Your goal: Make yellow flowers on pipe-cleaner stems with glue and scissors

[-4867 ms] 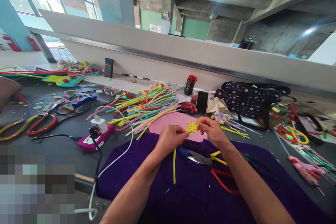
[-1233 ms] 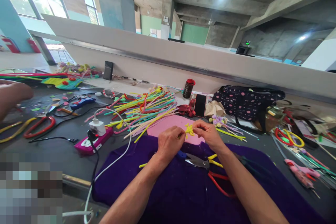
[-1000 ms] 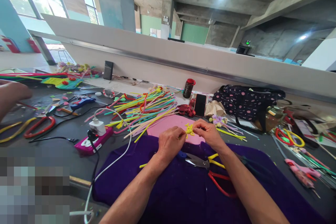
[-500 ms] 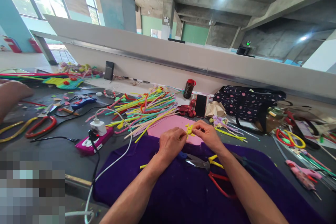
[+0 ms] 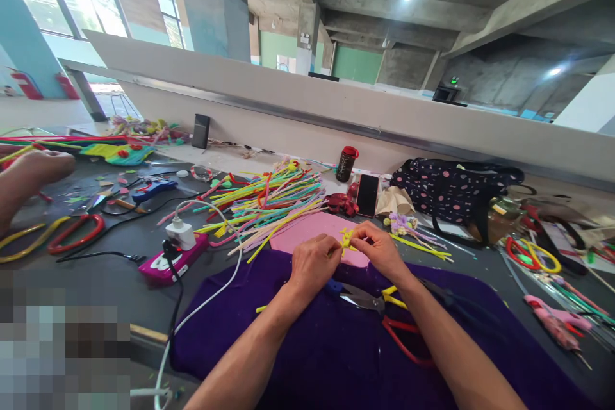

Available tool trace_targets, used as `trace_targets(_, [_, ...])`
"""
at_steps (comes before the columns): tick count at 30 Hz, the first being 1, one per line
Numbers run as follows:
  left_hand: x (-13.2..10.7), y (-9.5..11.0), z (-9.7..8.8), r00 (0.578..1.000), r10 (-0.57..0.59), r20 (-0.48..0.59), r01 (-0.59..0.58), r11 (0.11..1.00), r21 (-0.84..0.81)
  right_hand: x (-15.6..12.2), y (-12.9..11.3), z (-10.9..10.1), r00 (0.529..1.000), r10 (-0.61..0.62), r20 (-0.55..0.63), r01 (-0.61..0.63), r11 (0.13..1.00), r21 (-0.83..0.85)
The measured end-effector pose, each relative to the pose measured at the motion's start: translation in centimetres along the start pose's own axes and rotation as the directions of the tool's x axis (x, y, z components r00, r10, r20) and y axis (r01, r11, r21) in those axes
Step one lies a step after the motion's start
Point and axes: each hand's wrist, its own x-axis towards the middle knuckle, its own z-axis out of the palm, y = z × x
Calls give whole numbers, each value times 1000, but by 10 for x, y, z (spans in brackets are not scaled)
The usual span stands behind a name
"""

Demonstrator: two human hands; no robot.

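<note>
Head view shows your left hand (image 5: 312,262) and right hand (image 5: 382,250) each pinching the small yellow pipe-cleaner twist (image 5: 346,239), which sits directly between them over the near edge of the pink foam sheet (image 5: 307,230), both hands equally close.

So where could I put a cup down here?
The left hand and right hand pinch a yellow twist; purple cloth between the forearms is free, as is table between the pink power strip and red loop. The pipe cleaner pile and pink glue gun side are crowded.
</note>
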Motion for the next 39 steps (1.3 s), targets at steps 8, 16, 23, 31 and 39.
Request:
trace_targets(8, [1,0,-1,1000,-8,11,8,1000,9,-1,3,2,1000,-25,-11,24,998,-54])
trace_targets(16, [2,0,-2,998,-66,-17,64,995,-70,-1,2,0,999,-39,-23,39,999,2])
trace_targets(23, [7,-5,-5,966,-237,100,257,896,-362,0,7,-9,996,30,-82,-22,994,104])
trace_targets(31, [7,-4,-4,938,-215,273,347,599,-721,-1,-16,-10,991,-54,122,52,999,18])
trace_targets(39, [8,-3,-6,907,-201,371,420,510,-751,-3,-15,-3,990,-65,123,66,998,-5])
